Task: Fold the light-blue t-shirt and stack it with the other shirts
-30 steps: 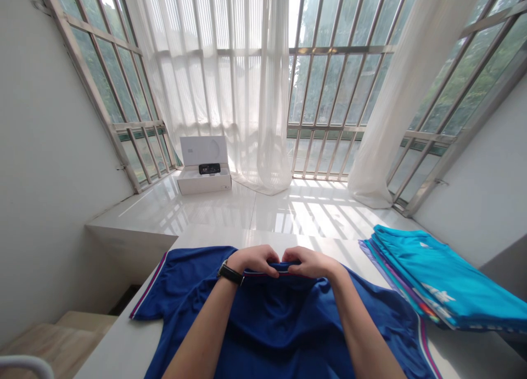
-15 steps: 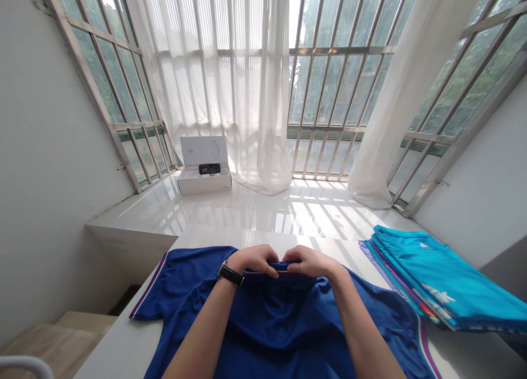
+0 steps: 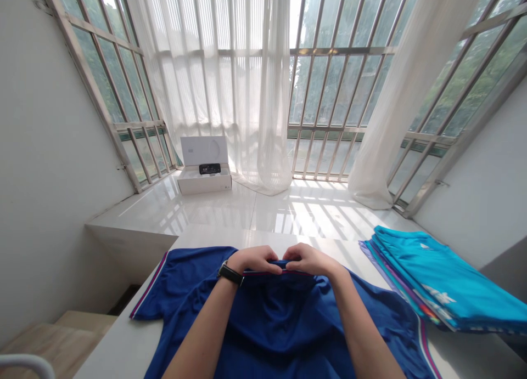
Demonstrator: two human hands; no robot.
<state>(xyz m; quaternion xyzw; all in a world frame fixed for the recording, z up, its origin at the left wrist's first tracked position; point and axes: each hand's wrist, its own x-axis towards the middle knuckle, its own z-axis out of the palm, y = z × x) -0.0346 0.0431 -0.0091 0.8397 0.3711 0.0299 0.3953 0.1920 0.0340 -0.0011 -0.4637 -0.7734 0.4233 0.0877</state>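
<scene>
A bright room is enclosed by white walls (image 3: 53,148) and tall barred windows (image 3: 329,88), which are hung with sheer white curtains (image 3: 255,121). A glossy tile floor (image 3: 300,214) is seen beyond a white table (image 3: 115,340), and a wooden step (image 3: 53,340) is visible low on the left. An open white box (image 3: 205,184) is set on the far floor near the curtains, with a black device (image 3: 209,169) lying inside it.

A blue shirt (image 3: 280,324) with striped sleeve trim is spread flat on the table, directly beneath the forearms. A stack of folded turquoise garments (image 3: 444,275) is placed just beside it, to the right. The shirt's trimmed edge (image 3: 280,269) is lifted and gathered at the middle of the shirt. That edge is held in a narrow pinch by the left hand (image 3: 255,259) and the right hand (image 3: 310,260), with the fingers curled over it and the hands almost meeting. The thumbs' position cannot be made out. A black watch (image 3: 229,273) is worn on the left wrist.
</scene>
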